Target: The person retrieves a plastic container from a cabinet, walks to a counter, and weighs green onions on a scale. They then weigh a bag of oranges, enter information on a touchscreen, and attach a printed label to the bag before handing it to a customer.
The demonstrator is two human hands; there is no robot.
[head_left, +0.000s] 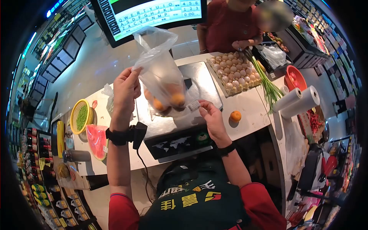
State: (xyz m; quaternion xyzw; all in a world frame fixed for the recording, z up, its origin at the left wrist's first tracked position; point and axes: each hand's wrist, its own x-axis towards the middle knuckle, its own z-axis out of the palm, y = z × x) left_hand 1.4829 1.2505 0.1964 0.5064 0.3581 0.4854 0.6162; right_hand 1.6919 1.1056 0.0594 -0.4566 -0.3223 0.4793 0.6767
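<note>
My left hand (127, 87) is closed on the upper side of a clear plastic bag (159, 63), holding it up over the scale. Several orange fruits (177, 99) sit in the bottom of the bag, at the steel scale plate (209, 82). Between the fingertips of my right hand (213, 119) is a small white printed label (194, 105), right beside the lower part of the bag. A single loose orange fruit (235, 116) lies on the counter to the right of my right hand.
An egg tray (234, 73), green onions (268, 86) and plastic rolls (303, 101) stand on the right. Left are a watermelon piece (96, 141) and a yellow basket (73, 115) of green peas. A screen (153, 17) rises behind the scale; a person (230, 28) stands across the counter.
</note>
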